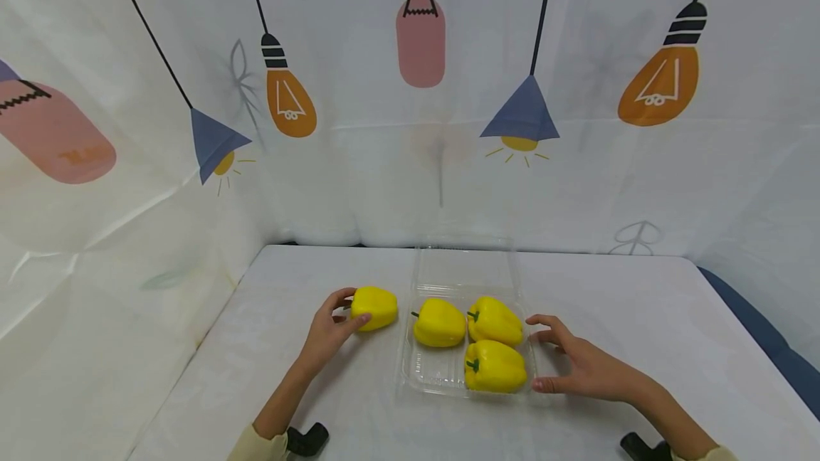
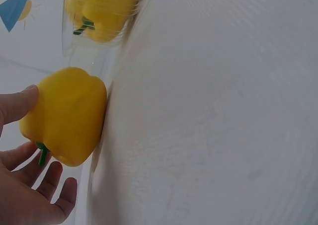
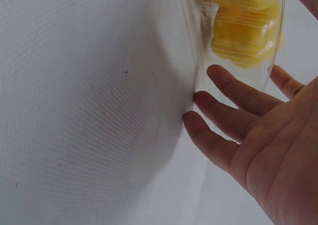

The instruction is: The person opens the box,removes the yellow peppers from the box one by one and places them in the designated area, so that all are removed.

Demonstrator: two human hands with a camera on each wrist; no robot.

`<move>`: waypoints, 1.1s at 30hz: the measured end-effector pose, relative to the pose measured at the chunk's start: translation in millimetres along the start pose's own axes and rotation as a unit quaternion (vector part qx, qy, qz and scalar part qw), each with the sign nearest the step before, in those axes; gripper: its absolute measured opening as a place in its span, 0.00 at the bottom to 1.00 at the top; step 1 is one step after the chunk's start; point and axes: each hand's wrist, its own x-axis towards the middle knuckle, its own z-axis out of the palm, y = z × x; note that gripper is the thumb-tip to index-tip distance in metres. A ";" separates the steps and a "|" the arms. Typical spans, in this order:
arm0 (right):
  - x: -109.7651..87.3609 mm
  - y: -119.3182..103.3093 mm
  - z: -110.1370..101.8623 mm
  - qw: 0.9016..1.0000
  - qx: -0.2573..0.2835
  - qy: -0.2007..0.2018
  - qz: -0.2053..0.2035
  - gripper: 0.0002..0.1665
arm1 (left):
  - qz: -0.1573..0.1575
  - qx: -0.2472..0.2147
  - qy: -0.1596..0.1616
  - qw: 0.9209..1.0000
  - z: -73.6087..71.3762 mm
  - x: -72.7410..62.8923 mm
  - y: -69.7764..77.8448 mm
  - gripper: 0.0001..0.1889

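My left hand (image 1: 328,333) holds a yellow bell pepper (image 1: 374,308) between thumb and fingers, left of a clear plastic container (image 1: 426,379). In the left wrist view this bell pepper (image 2: 69,116) looks close to the tabletop, its green stem toward the palm. Three more yellow peppers lie inside the container: one at left (image 1: 439,323), one at back right (image 1: 496,321) and one at front right (image 1: 496,367). Beside the container's right wall is my right hand (image 1: 579,368), fingers spread and holding nothing. In the right wrist view, its fingertips (image 3: 218,73) are near the container wall.
The container's clear lid (image 1: 464,269) lies folded back toward the far table edge. A white cloth covers the table (image 1: 640,319). Behind it hangs a white curtain (image 1: 359,183) printed with lamps. Dark blue material (image 1: 762,326) shows beyond the right edge.
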 end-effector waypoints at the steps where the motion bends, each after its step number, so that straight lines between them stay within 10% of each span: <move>1: 0.0 -0.2 0.0 1.000 -0.001 0.001 -0.001 0.53 | 0.002 0.004 -0.001 1.000 -0.1 -0.1 -0.6 0.32; 33: -1.3 -1.4 0.0 1.000 -0.005 0.003 -0.005 0.53 | 0.055 0.009 0.002 0.998 -0.1 4.6 0.8 0.15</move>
